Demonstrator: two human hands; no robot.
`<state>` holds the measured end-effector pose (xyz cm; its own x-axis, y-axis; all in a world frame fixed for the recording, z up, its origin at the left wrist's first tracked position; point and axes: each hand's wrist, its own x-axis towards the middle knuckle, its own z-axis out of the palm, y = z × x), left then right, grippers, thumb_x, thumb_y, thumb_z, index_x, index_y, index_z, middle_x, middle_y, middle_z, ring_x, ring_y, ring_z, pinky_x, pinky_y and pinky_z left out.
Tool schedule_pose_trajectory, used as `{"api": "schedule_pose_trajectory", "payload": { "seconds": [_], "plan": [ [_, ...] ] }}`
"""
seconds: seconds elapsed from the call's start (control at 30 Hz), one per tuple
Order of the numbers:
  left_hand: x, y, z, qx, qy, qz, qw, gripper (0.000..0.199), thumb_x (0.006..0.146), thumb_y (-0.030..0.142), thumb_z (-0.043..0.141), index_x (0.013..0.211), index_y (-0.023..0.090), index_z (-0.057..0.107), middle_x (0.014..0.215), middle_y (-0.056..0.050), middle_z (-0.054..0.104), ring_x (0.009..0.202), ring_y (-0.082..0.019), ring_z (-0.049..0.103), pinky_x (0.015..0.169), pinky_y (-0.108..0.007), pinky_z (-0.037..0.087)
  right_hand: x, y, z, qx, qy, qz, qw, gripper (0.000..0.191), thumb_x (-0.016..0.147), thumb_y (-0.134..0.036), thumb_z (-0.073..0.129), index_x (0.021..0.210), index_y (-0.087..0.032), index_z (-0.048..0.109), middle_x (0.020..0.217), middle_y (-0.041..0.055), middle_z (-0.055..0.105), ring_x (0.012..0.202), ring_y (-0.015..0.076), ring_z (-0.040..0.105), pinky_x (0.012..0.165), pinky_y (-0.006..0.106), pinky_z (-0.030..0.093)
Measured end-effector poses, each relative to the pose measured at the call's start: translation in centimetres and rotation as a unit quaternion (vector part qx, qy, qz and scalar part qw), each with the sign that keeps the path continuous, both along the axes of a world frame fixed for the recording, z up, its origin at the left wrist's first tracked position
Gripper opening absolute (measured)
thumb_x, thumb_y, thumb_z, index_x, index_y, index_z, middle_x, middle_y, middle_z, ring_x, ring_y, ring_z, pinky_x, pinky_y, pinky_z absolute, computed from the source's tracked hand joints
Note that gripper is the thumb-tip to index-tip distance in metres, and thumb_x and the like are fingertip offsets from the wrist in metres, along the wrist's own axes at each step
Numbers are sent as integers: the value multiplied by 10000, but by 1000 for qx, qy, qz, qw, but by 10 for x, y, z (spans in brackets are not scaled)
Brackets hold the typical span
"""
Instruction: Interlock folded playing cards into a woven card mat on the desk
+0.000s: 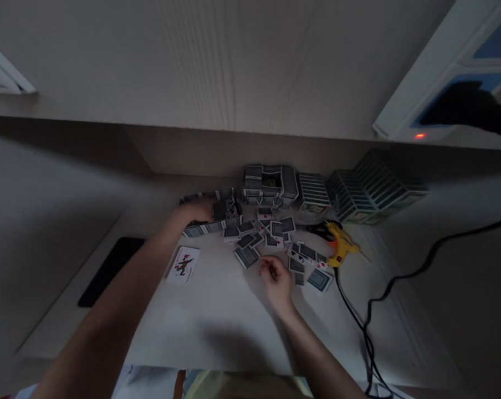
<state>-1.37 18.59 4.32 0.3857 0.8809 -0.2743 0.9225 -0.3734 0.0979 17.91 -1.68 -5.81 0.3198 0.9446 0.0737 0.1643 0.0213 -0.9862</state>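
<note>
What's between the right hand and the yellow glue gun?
In the head view, loose playing cards lie scattered between the right hand and the yellow glue gun, mostly face down, a few showing red pips.

**Card Wall Partly Covered, Pips Unreadable**

At 10 o'clock the left hand hides part of a playing-card wall. Pips on the loose cards are too small to read. The black cable leaves the frame at 5 o'clock.

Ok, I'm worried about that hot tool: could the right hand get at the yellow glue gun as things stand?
Probably yes. The right hand is fairly close to the yellow glue gun, and only flat loose playing cards lie between them, so nothing tall seems to block the way.
</note>
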Motion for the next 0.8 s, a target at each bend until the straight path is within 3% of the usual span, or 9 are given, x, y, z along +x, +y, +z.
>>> {"api": "schedule_pose_trajectory", "payload": {
  "seconds": [0.2,0.57,0.8],
  "plan": [
    [7,7,-18,-5,72,-34,997,497,619,217,621,1102,116,564,1134,-198,565,977,-280,576,773,-316,459,-2,0,0,3,-10,8,1000,170,756,-251,482,836,-152,594,599,-11,544,538,109,491,492,209,379],
    [8,2,-12,41,84,-49,994,462,686,293,558,1119,130,544,1056,-188,612,931,-302,588,746,-360,458,-2,1,-5,6,-20,10,1000,182,749,-243,475,842,-150,601,596,-5,553,535,112,494,485,207,386],
    [10,2,-12,75,77,13,994,434,724,247,492,1139,127,531,1031,-188,633,940,-301,592,756,-368,451,-1,1,-5,6,-28,13,1000,185,755,-251,474,837,-151,606,595,-6,552,536,113,495,492,212,385]
  ]
}}
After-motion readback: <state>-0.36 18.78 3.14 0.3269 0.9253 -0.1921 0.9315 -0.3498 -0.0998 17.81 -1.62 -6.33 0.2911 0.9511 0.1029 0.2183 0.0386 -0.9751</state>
